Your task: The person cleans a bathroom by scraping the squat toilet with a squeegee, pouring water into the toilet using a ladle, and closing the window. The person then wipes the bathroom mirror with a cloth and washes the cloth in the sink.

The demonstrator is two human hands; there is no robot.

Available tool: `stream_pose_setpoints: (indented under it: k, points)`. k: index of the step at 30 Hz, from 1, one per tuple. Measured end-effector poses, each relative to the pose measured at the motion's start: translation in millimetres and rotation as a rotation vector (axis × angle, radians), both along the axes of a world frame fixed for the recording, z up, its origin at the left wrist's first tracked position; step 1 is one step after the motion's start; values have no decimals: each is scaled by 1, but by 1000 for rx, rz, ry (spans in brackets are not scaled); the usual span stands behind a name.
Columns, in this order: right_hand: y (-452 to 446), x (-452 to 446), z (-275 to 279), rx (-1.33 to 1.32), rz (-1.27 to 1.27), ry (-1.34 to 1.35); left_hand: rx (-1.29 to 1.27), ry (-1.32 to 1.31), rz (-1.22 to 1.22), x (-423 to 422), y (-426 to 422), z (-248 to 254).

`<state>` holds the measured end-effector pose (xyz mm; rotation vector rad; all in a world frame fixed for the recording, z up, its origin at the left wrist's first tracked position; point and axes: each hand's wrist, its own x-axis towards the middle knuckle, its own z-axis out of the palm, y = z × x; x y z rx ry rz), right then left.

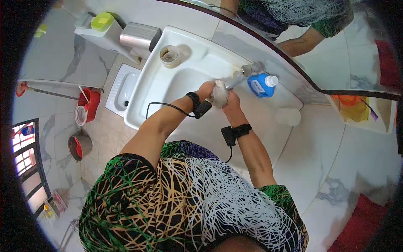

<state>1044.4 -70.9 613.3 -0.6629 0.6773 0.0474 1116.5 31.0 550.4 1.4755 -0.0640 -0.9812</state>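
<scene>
Over the basin of the white sink (142, 98), my left hand (205, 90) and my right hand (233, 103) grip a bunched, greyish-white cloth (219, 95) from either side. The cloth is right under the spout of the chrome faucet (236, 77). My fingers are partly hidden behind it, and its exact shape is hard to make out. To the right of the faucet a blue bottle (261, 85) with a white cap lies or leans on the sink's ledge. A round jar (170, 56) with greyish contents stands on the sink's far left corner.
A metal paper holder (140, 36) and a white tank (103, 35) with a green box (102, 21) are at upper left. Below them is a squat toilet (124, 90). A red bucket (89, 105) and a grey bucket (79, 147) stand left. A mirror edge (289, 56) runs above the faucet.
</scene>
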Motion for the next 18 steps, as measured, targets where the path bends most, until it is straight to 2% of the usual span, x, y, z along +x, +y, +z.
stream_pose_setpoints:
  k: [1, 2, 4, 5, 8, 10, 11, 12, 15, 18]
  points:
    - [1, -2, 6, 31, 6, -46, -253, 485, 197, -1, 2, -3]
    - [1, -5, 10, 102, 21, -24, -377, 561, 191, -5, 5, -6]
    - [-1, -10, 15, 243, 46, 17, -251, 556, 26, -10, 22, 28]
    - [-4, -12, 14, 225, 44, 47, -189, 550, -58, -13, 27, 39]
    - [-25, -18, 1, 138, 39, 108, -547, 796, 141, -27, 9, 32]
    - [-33, -15, 3, 34, 32, 119, -142, -257, -57, -23, 8, 21]
    - [-34, -16, 4, -156, 81, 236, 81, -780, -154, -20, 8, 16]
    - [-22, -17, 35, -349, 129, 354, 99, -667, -65, -21, 4, 15]
    - [-14, -12, 30, -206, 89, 427, 144, -319, 192, -25, -22, 20]
    - [-24, -16, -24, 413, 167, 45, 284, -533, 3, -49, -33, 51]
